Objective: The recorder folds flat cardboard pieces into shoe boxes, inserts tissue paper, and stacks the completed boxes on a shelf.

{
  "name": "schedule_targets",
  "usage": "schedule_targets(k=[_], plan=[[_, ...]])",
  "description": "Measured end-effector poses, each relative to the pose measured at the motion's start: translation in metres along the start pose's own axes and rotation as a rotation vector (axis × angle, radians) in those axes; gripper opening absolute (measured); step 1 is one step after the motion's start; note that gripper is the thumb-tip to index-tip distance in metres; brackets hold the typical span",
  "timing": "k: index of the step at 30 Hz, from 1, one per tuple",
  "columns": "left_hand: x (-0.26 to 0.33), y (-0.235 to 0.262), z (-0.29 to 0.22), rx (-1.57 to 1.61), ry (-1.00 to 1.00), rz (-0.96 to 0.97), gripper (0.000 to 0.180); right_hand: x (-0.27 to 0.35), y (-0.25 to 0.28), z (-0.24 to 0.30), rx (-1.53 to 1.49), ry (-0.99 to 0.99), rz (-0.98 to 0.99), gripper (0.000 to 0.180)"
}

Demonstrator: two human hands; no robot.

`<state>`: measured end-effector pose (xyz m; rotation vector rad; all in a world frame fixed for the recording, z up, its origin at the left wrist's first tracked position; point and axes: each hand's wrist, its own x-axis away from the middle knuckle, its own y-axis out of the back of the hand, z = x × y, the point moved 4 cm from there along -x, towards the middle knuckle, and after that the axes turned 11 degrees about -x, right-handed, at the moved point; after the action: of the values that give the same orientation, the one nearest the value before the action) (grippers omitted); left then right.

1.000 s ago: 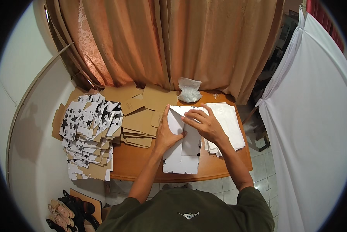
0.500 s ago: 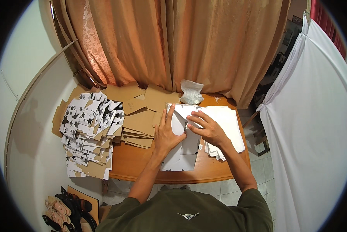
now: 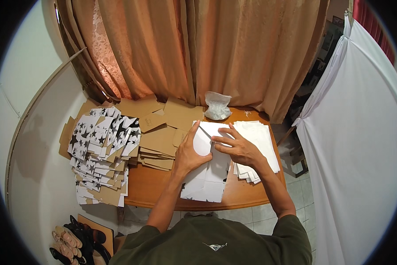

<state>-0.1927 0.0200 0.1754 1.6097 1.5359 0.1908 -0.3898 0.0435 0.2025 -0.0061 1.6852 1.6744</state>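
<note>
A white star-printed cardboard box [image 3: 203,191] with folded panels lies on the table in front of me, black stars showing along its near edge. My left hand [image 3: 191,153] clasps its left side, fingers stretched along the edge and thumb reaching in over the white surface. Across from it, my right hand [image 3: 239,148] has its bent fingertips on a white flap at the box's upper middle. A narrow dark gap runs diagonally between the two hands. The right thumb and what lies under that palm are hidden.
White sheets [image 3: 262,148] are stacked to the right on the wooden table [image 3: 152,190]. Star-printed cardboard pieces [image 3: 99,154] pile up at the left, beside flat brown cardboard [image 3: 158,140]. A clear plastic bag [image 3: 218,106] stands at the back. Shoes [image 3: 81,238] sit on the lower left.
The box's near end has shifted slightly toward me and left. The flap under my right fingers has flattened, and the raised triangular fold now shows as a narrow dark gap.
</note>
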Motion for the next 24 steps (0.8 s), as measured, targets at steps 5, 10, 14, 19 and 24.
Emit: schedule_targets(k=[5,10,14,19,24], plan=[[0.002,0.006,-0.008,-0.014,0.009,-0.040,0.108,0.006,-0.006,0.005,0.014,-0.009,-0.031,0.047],[0.006,0.003,-0.012,-0.101,0.007,-0.141,0.109,0.017,-0.025,0.005,0.055,-0.099,-0.197,0.061],[0.009,-0.005,-0.015,-0.289,-0.079,-0.283,0.109,0.030,-0.056,-0.011,-0.096,-0.292,-0.550,0.089],[0.012,-0.027,-0.004,-0.410,-0.139,-0.300,0.109,0.039,-0.082,-0.018,-0.627,-0.559,-0.692,0.098],[0.010,-0.039,0.019,-0.233,-0.126,-0.288,0.108,0.045,-0.100,-0.029,-0.478,-0.622,-0.595,0.084]])
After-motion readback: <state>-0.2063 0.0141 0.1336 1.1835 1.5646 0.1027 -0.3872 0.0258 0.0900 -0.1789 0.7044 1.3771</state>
